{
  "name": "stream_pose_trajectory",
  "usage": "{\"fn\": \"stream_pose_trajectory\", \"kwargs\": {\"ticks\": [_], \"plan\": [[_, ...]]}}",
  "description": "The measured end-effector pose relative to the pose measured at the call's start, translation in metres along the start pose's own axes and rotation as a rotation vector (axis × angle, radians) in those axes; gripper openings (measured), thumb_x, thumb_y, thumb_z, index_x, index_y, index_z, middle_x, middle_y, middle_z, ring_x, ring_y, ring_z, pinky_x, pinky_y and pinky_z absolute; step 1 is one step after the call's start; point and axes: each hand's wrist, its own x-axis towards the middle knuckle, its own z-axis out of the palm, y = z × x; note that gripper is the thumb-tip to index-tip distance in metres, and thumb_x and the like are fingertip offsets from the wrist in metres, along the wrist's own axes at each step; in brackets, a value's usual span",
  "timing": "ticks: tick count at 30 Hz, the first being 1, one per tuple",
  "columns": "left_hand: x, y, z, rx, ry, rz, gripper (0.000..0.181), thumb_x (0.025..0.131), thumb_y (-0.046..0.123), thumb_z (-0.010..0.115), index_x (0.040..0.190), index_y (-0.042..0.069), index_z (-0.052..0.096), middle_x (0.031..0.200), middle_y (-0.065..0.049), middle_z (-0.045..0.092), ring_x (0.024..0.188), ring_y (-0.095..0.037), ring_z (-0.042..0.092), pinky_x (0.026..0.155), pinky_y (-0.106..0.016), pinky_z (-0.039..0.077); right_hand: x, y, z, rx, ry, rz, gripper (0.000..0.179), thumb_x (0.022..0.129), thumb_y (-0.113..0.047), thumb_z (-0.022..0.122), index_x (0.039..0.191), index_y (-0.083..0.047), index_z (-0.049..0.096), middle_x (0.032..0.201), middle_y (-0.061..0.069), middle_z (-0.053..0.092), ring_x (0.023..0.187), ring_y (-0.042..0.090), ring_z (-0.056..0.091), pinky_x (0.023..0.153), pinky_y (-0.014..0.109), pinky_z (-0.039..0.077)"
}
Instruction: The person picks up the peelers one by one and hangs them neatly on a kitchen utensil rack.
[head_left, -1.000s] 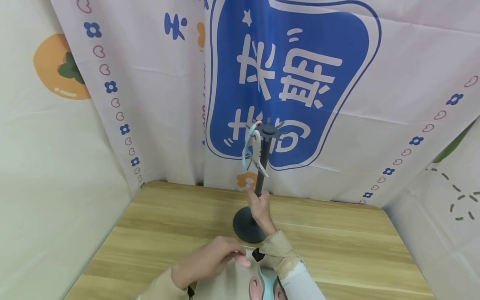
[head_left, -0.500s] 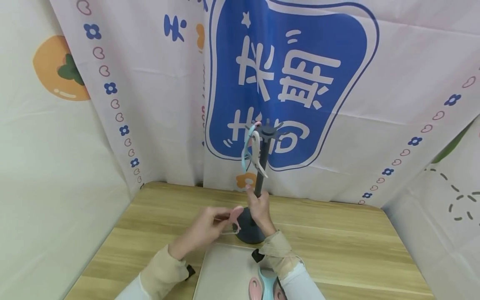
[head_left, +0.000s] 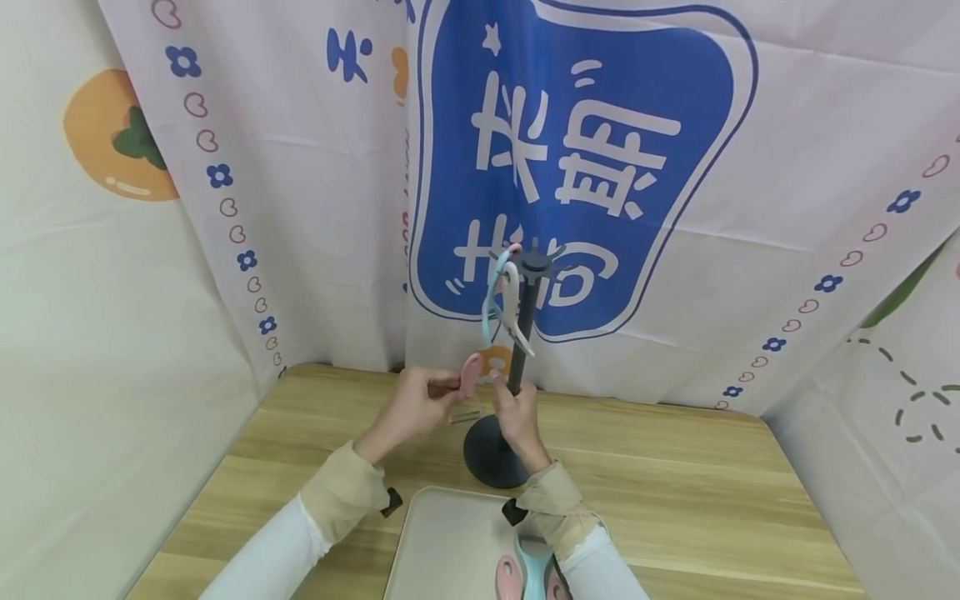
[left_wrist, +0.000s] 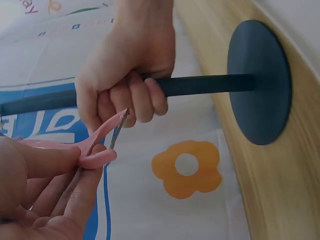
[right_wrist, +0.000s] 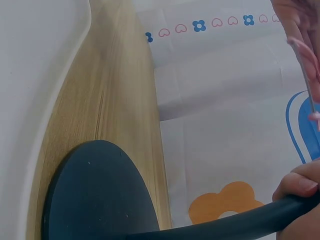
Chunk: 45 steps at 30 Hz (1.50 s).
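My left hand (head_left: 415, 408) pinches a pink peeler (head_left: 470, 375) by its handle, to the left of the dark stand's pole. In the left wrist view, the peeler's metal blade (left_wrist: 119, 131) spans two pink prongs. My right hand (head_left: 519, 421) grips the lower pole of the dark hook stand (head_left: 527, 321), above its round base (left_wrist: 260, 82). On the stand's left hooks hang a light blue utensil (head_left: 491, 304) and a white one (head_left: 512, 304). In the right wrist view, the peeler shows at the upper right.
A pale tray (head_left: 442, 533) lies on the wooden table (head_left: 675, 492) in front of the stand. It holds a light blue utensil (head_left: 536, 568) and pink ones (head_left: 509, 575), partly behind the right sleeve. A printed cloth (head_left: 360, 208) hangs close behind the table.
My left hand has come up from the tray with the pink peeler and moved away from me to beside the pole. My right hand stays on the pole.
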Motion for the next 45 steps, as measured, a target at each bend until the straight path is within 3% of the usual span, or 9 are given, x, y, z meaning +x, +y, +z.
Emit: {"fn": "stream_pose_trajectory", "kwargs": {"ticks": [9, 16, 28, 33, 45], "plan": [[0.035, 0.008, -0.014, -0.001, 0.001, -0.028, 0.025, 0.096, 0.002, 0.078, 0.12, -0.002, 0.078, 0.111, -0.02, 0.08, 0.095, -0.031, 0.08, 0.077, -0.032, 0.064, 0.0, -0.002, 0.0, 0.021, 0.011, 0.008, 0.056, 0.109, -0.026, 0.061, 0.057, -0.014, 0.041, 0.046, -0.013, 0.037, 0.04, 0.001, 0.031, 0.041, 0.02, 0.024], [0.061, 0.018, -0.02, -0.032, 0.047, -0.06, 0.025, 0.097, 0.002, 0.076, 0.122, -0.001, 0.078, 0.114, -0.019, 0.079, 0.097, -0.03, 0.08, 0.078, -0.032, 0.065, 0.0, 0.001, 0.002, 0.031, 0.004, -0.006, 0.058, 0.109, -0.024, 0.06, 0.056, -0.014, 0.039, 0.045, -0.013, 0.035, 0.04, 0.002, 0.03, 0.04, 0.019, 0.023], [0.099, 0.039, -0.023, -0.042, 0.106, 0.008, 0.026, 0.099, 0.003, 0.074, 0.126, -0.001, 0.075, 0.12, -0.019, 0.078, 0.106, -0.031, 0.079, 0.087, -0.035, 0.064, 0.0, 0.0, 0.0, 0.028, -0.008, -0.005, 0.059, 0.109, -0.028, 0.059, 0.056, -0.013, 0.038, 0.046, -0.014, 0.034, 0.04, 0.002, 0.029, 0.04, 0.02, 0.022], [0.116, 0.055, -0.028, -0.064, 0.146, 0.051, 0.029, 0.1, 0.003, 0.073, 0.129, -0.001, 0.073, 0.123, -0.021, 0.077, 0.11, -0.033, 0.078, 0.09, -0.035, 0.063, 0.001, -0.001, 0.0, 0.034, -0.006, 0.001, 0.06, 0.109, -0.027, 0.059, 0.054, -0.013, 0.038, 0.045, -0.013, 0.035, 0.039, 0.002, 0.029, 0.04, 0.02, 0.022], [0.129, 0.081, -0.031, -0.071, 0.162, 0.067, 0.031, 0.102, 0.008, 0.072, 0.132, 0.0, 0.073, 0.127, -0.02, 0.075, 0.116, -0.033, 0.076, 0.096, -0.037, 0.061, -0.001, -0.001, 0.0, 0.031, -0.019, -0.014, 0.059, 0.109, -0.026, 0.058, 0.057, -0.01, 0.037, 0.047, -0.014, 0.033, 0.039, 0.002, 0.027, 0.039, 0.02, 0.022]]}}
